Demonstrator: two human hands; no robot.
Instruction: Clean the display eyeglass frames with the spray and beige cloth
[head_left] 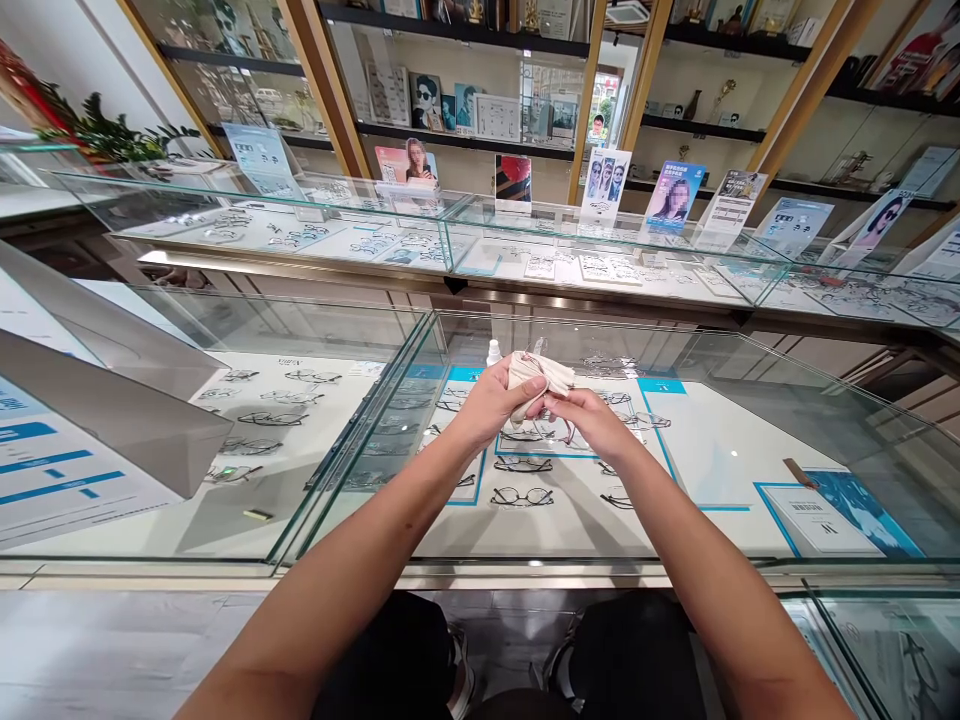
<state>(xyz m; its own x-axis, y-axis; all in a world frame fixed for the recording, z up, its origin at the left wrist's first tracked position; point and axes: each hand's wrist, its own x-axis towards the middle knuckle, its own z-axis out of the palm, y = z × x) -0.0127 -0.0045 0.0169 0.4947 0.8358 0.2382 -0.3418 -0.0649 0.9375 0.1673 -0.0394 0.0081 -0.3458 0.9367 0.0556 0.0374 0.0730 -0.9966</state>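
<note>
Above the glass display case, my left hand [491, 400] is closed around a bunched cream cloth [541, 374]. My right hand [589, 415] meets it from the right, its fingers pinched at the cloth's lower edge. Thin reddish rims and a temple of a pair of eyeglasses [570, 434] show by the right fingers; the cloth and fingers hide most of the frame. A small white bottle [493, 352] stands just behind the left hand. Under the glass, several pairs of eyeglasses [523, 496] lie in rows below my hands.
The glass display case [525, 575] spans the space before my knees. A large white-and-blue folded card [97, 450] stands at left. Another glass counter [450, 235] with upright cards runs behind, with wall shelves [465, 130] beyond. A brochure [821, 520] lies at right.
</note>
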